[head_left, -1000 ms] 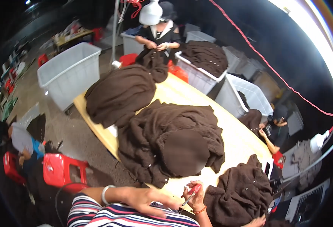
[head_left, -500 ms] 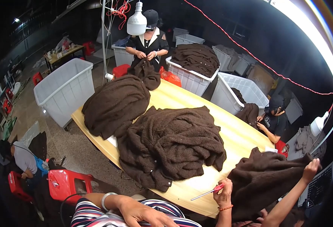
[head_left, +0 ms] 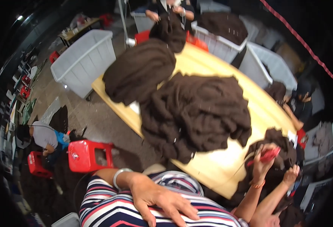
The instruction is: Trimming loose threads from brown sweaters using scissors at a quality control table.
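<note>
My left hand (head_left: 162, 198), with a silver bangle at its wrist, lies flat on my striped shirt (head_left: 113, 210), its fingers loosely spread and holding nothing. Over the table's right end, my right hand (head_left: 263, 166), with an orange beaded bracelet, is closed on red-handled scissors (head_left: 270, 154); the blade is smeared by motion. Behind and around that hand is a dark brown fleecy garment (head_left: 278, 142). Beside it, a co-worker's closed hand (head_left: 290, 176) comes in at the garment's edge. A large heap of brown garments (head_left: 196, 109) covers the table's middle.
The pale wooden table (head_left: 219, 170) also bears a second brown heap (head_left: 140, 72). At the far end a person's hands (head_left: 177, 9) handle brown cloth; another person (head_left: 302, 104) works on the right. White bins (head_left: 85, 60) and a red stool (head_left: 85, 157) stand around; someone (head_left: 43, 136) sits low left.
The view has tipped downward, showing more of my shirt. My right hand has moved right with the scissors; the co-worker's hand has come down and closer to it. The garment is bunched up more.
</note>
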Demonstrator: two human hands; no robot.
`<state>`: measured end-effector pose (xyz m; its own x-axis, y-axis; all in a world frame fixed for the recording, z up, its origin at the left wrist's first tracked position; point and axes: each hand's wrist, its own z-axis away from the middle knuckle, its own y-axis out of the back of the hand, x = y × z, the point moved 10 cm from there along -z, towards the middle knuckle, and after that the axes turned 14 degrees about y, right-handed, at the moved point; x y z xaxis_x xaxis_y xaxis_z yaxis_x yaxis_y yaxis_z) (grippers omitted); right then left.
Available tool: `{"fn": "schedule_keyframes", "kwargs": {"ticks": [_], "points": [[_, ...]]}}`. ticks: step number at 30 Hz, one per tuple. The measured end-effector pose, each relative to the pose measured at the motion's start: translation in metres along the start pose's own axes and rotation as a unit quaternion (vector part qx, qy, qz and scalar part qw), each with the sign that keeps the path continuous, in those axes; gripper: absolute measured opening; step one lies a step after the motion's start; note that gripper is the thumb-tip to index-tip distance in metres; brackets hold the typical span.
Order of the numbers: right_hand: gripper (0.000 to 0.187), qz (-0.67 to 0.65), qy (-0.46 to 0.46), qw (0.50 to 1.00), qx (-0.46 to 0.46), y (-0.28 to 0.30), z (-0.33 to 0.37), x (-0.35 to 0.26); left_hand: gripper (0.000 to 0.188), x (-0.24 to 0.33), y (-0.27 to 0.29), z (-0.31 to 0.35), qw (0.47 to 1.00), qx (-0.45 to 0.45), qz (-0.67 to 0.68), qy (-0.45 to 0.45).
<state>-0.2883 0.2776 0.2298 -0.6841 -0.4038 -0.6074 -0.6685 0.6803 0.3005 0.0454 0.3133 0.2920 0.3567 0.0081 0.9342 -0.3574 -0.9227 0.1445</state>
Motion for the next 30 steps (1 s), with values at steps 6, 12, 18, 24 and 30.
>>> {"fn": "schedule_keyframes", "kwargs": {"ticks": [6,12,18,24,30], "points": [[0.028,0.025,-0.116,0.984,-0.131,-0.04,-0.018,0.003,0.066,-0.012,0.011,0.002,0.997,-0.011,0.04,0.071],[0.042,0.048,0.094,0.969,-0.225,-0.07,-0.005,-0.014,0.068,-0.008,0.026,-0.001,0.995,0.007,0.068,0.069],[0.027,-0.093,-0.085,0.991,-0.037,-0.011,0.019,0.027,0.067,-0.013,0.031,0.001,0.996,0.008,0.088,0.013],[0.031,0.077,0.092,0.958,-0.26,-0.068,0.011,0.002,0.072,-0.015,0.041,0.011,0.998,0.019,0.067,0.003],[0.039,0.102,0.107,0.962,-0.228,-0.056,0.002,0.018,0.07,-0.013,0.049,0.024,0.99,-0.016,0.139,0.024]]}}
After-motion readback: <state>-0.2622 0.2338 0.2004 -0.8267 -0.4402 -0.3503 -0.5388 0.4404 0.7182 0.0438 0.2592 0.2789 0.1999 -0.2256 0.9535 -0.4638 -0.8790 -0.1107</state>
